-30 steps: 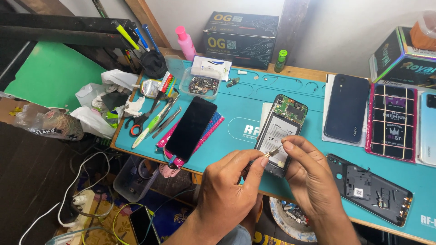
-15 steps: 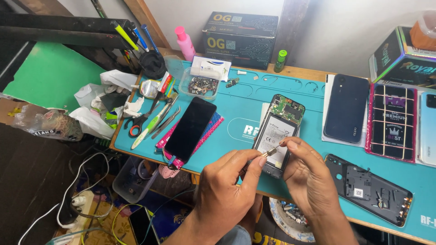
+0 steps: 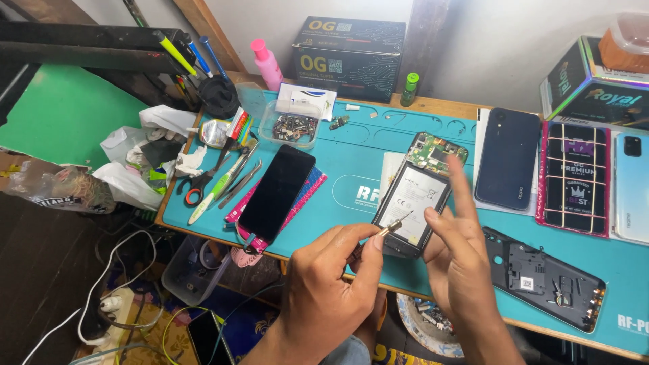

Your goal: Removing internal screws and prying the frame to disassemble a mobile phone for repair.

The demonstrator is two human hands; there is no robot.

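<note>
An opened phone (image 3: 418, 196) with its back cover off lies on the teal work mat (image 3: 351, 159), showing its battery and green circuit board. My left hand (image 3: 324, 290) pinches a thin screwdriver (image 3: 393, 226) whose tip rests over the battery's lower part. My right hand (image 3: 460, 257) steadies the phone's right edge, index finger stretched up along its side. The removed black back cover (image 3: 544, 277) lies to the right.
A black screen panel (image 3: 276, 192) lies left of the phone on a pink pad. Scissors, tweezers and pens (image 3: 216, 179), a parts tray (image 3: 291, 127), a pink bottle (image 3: 267, 62), dark boxes (image 3: 348, 57) and more phones (image 3: 507, 165) ring the mat.
The view has shifted slightly. My right index finger has lifted and stretched up along the phone's side. The screwdriver stays over the battery.
</note>
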